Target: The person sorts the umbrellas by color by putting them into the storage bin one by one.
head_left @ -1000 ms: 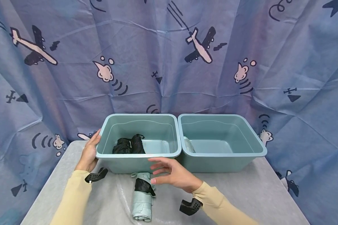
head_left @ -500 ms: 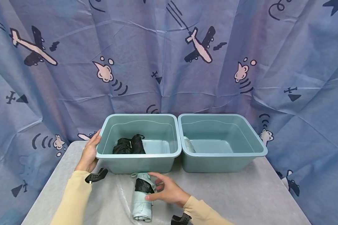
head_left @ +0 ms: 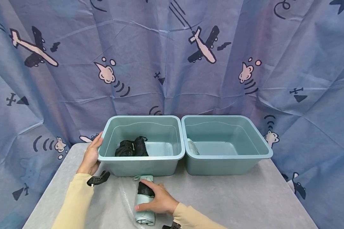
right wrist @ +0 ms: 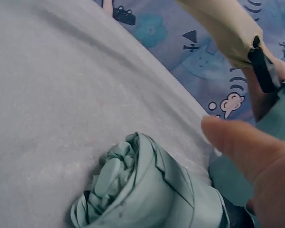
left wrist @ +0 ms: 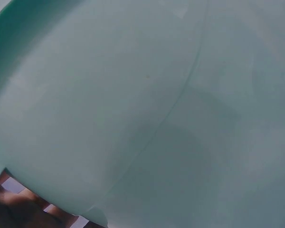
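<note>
A folded umbrella [head_left: 144, 217], pale green with a black section, lies lengthwise on the table in front of the left bin [head_left: 143, 167]. Over it, my right hand [head_left: 161, 201] spreads its thumb and fingers across the umbrella's width. In the right wrist view the thumb [right wrist: 242, 147] stands out straight above the rolled pale green fabric [right wrist: 152, 190]. My left hand [head_left: 89, 158] rests with straight fingers against the left bin's outer side, just below the rim. Inside that bin lie two black folded umbrellas [head_left: 139, 147].
The right bin [head_left: 226, 165], also pale green, stands close beside the left one. A pale object [head_left: 192, 147] sits against its left wall, partly hidden by the rim. Behind the grey-covered table [head_left: 232, 203] hangs a blue curtain [head_left: 172, 57] with airplane prints.
My right hand has come down and left from the front of the left bin to over the pale green umbrella. The left hand and the bins have stayed put.
</note>
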{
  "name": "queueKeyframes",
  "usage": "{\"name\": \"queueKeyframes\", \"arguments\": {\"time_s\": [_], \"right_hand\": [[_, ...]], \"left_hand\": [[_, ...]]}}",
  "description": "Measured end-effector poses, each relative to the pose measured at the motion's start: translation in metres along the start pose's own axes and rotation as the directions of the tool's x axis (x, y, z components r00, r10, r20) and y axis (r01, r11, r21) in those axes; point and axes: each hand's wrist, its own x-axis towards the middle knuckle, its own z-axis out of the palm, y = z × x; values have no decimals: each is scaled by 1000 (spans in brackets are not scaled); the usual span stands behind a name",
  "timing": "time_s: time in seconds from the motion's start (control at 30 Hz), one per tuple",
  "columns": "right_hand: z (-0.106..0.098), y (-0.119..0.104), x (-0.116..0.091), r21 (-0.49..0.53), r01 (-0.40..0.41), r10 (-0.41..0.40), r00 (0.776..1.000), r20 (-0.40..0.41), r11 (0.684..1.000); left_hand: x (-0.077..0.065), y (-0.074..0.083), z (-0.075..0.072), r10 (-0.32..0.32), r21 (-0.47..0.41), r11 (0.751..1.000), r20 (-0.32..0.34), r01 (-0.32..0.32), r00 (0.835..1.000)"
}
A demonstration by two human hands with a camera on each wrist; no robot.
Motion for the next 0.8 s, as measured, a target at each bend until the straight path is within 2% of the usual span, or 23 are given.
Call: {"name": "queueKeyframes", "arguments": {"time_s": [0.2, 0.33, 0.57, 0.8], "right_hand": [[8, -1, 7, -127, -3, -4, 999, -49, 992], [13, -4, 10, -152, -24, 11, 996, -84, 988], [19, -6, 16, -77, -67, 59, 993, -103, 995], [17, 1, 17, 37, -38, 40, 997, -61, 999]], "left_hand": [[0, 0, 0, -1, 17, 1000, -11, 1, 1000], [0, 0, 1, 8, 12, 1000, -6, -8, 1000], [1, -1, 1, 17, 23, 1000, -10, -16, 1000], [1, 0, 1, 7, 13, 1000, -11, -7, 1000]]}}
